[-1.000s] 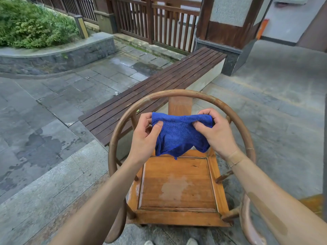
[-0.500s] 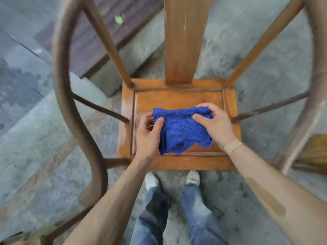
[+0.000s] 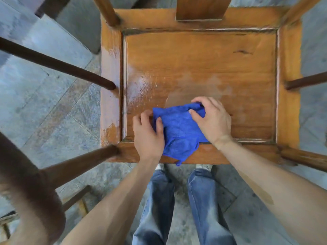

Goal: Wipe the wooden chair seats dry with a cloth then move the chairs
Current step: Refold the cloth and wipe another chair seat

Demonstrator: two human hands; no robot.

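Observation:
A wooden chair seat (image 3: 200, 61) fills the upper middle of the view, seen from straight above, with wet glare on its left side and a paler patch near its middle. A blue cloth (image 3: 178, 131) lies over the seat's front edge, one corner hanging off. My left hand (image 3: 147, 135) grips the cloth's left edge, thumb on top. My right hand (image 3: 211, 119) pinches the cloth's upper right corner. Both hands are low over the front of the seat.
The chair's curved dark armrest (image 3: 26, 183) and its spindles (image 3: 58, 64) cross the left side. Another spindle (image 3: 307, 80) reaches in from the right. The backrest slat (image 3: 201, 7) rises at the top. My legs in jeans (image 3: 178, 206) stand on grey stone paving (image 3: 44, 112).
My head has dropped closer over the chair, so the seat now fills the view. Both hands have lowered the cloth from in front of the backrest down to the seat's front edge.

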